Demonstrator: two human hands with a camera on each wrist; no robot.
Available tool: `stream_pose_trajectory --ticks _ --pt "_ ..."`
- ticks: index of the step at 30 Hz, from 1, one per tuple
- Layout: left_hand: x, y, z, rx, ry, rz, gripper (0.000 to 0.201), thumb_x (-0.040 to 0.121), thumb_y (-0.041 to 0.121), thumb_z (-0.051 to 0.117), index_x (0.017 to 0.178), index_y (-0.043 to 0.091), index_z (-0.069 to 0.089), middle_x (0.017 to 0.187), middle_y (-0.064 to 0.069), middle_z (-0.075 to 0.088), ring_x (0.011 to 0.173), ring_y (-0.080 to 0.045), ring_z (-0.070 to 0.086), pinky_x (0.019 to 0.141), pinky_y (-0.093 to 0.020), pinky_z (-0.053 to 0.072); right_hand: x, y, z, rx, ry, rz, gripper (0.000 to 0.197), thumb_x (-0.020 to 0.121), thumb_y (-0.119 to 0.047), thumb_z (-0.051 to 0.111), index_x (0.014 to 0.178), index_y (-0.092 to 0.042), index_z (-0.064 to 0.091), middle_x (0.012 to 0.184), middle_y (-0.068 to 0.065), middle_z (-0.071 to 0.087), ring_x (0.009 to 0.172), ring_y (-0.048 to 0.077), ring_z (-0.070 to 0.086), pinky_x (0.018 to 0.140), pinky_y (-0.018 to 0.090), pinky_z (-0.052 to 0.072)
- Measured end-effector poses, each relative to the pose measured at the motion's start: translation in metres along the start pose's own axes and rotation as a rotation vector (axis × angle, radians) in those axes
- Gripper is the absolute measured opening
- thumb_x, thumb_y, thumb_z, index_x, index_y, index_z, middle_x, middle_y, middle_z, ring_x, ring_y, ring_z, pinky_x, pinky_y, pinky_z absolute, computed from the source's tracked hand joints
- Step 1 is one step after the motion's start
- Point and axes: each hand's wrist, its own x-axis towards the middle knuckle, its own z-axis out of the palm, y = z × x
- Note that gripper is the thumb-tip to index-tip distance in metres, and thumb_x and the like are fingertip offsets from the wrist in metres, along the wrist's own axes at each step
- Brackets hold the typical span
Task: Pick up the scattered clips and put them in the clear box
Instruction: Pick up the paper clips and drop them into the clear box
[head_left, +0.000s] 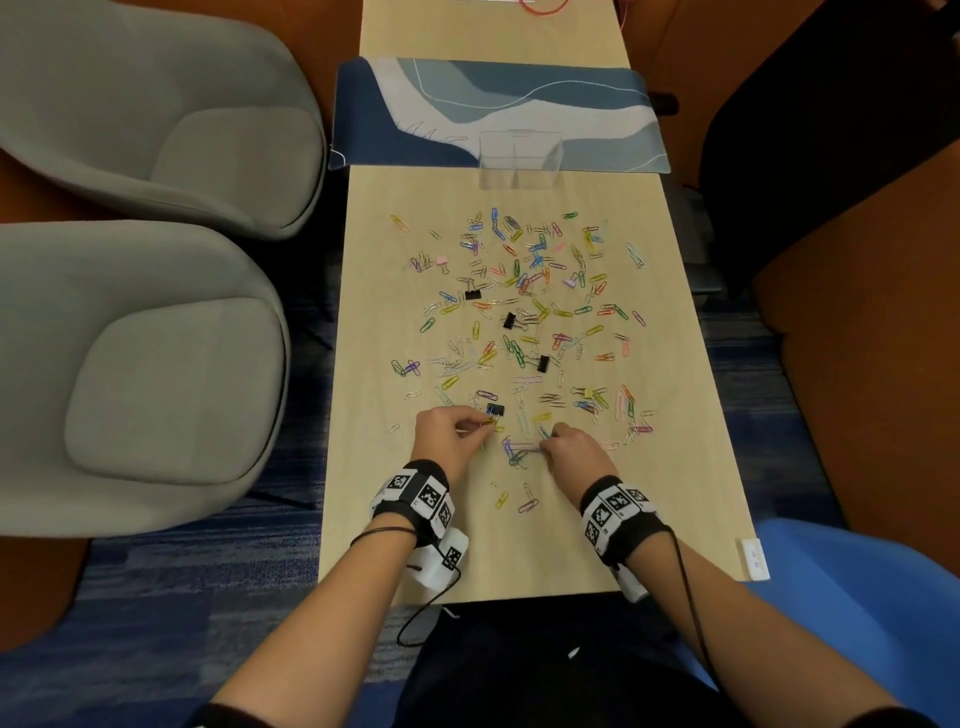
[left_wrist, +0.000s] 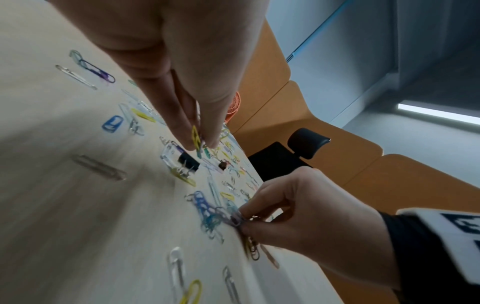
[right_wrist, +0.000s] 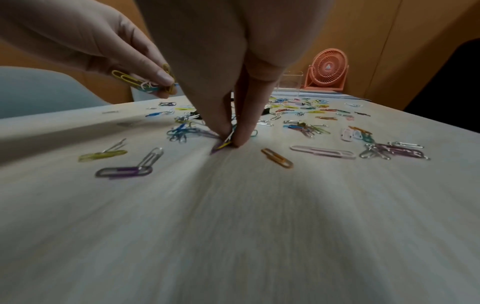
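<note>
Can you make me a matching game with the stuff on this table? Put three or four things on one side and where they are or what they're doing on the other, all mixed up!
Things:
1. left hand
2. right hand
3. clear box
4. fan

Places or states:
A. stands at the far end of the table, orange
B. pinches clips down on the table top
C. holds a bunch of clips lifted off the table
D. sits at the edge of the blue mat, past the scattered clips

Pairs: 1-C, 2-B, 3-D, 4-A

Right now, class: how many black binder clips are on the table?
4 black binder clips: farthest; one mid-pile; one nearer; one beside the left hand. Hands may hide others.
</note>
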Motion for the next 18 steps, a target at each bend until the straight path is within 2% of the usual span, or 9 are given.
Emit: stream_pose_trajectory --ticks 4,7,11,13,16,18 --pt "0.009 0.013 -0.001 -0.038 -0.015 0.011 0.012 0.077 0.012 0.081 0.089 0.009 0.078 0.082 0.0 0.074 0.064 0.008 0.06 0.064 -0.005 0.047 0.012 0.01 -0.015 0.235 0.025 0.112 0.021 0.088 -0.009 0.059 0.1 -0.014 0.076 0.092 0.005 0.07 0.085 0.022 0.064 0.081 0.026 0.052" --pt "0.022 0.027 -0.006 -0.052 -0.001 0.048 0.012 0.078 0.013 0.081 0.089 0.01 0.078 0.084 0.0 0.075 0.068 0.005 0.063 0.068 -0.009 0.05 0.017 0.025 -0.037 0.49 0.066 0.243 0.011 0.081 -0.013 0.071 0.089 -0.014 0.079 0.085 0.0 0.075 0.073 0.011 0.065 0.075 0.014 0.051" --pt "0.05 0.052 -0.013 -0.09 0.021 0.077 0.011 0.077 0.017 0.081 0.088 0.015 0.078 0.084 0.004 0.074 0.076 -0.008 0.069 0.075 -0.022 0.057 0.023 0.046 -0.08 0.888 0.05 0.327 0.013 0.073 -0.005 0.08 0.086 -0.009 0.079 0.082 0.007 0.075 0.072 0.016 0.072 0.073 0.022 0.059" --pt "0.068 0.07 -0.016 -0.116 0.036 0.103 0.01 0.077 0.017 0.081 0.087 0.017 0.077 0.083 0.005 0.074 0.076 -0.009 0.069 0.076 -0.022 0.056 0.029 0.056 -0.107 1.027 0.04 0.326 0.017 0.072 -0.002 0.08 0.089 -0.004 0.077 0.085 0.01 0.075 0.077 0.019 0.073 0.072 0.022 0.059" --pt "0.102 0.105 -0.022 -0.171 0.098 0.137 0.012 0.077 0.016 0.082 0.087 0.013 0.078 0.083 0.002 0.075 0.075 -0.009 0.07 0.076 -0.02 0.056 0.044 0.068 -0.153 1.274 0.027 0.291 0.019 0.074 0.003 0.077 0.092 0.0 0.075 0.089 0.016 0.074 0.085 0.026 0.072 0.073 0.023 0.059" --pt "0.13 0.132 -0.029 -0.206 0.151 0.176 0.012 0.076 0.016 0.082 0.087 0.012 0.077 0.082 0.003 0.075 0.075 -0.008 0.07 0.075 -0.018 0.055 0.06 0.074 -0.187 1.376 0.043 0.243 0.019 0.075 0.004 0.075 0.093 0.0 0.074 0.092 0.017 0.074 0.085 0.024 0.071 0.074 0.023 0.059"
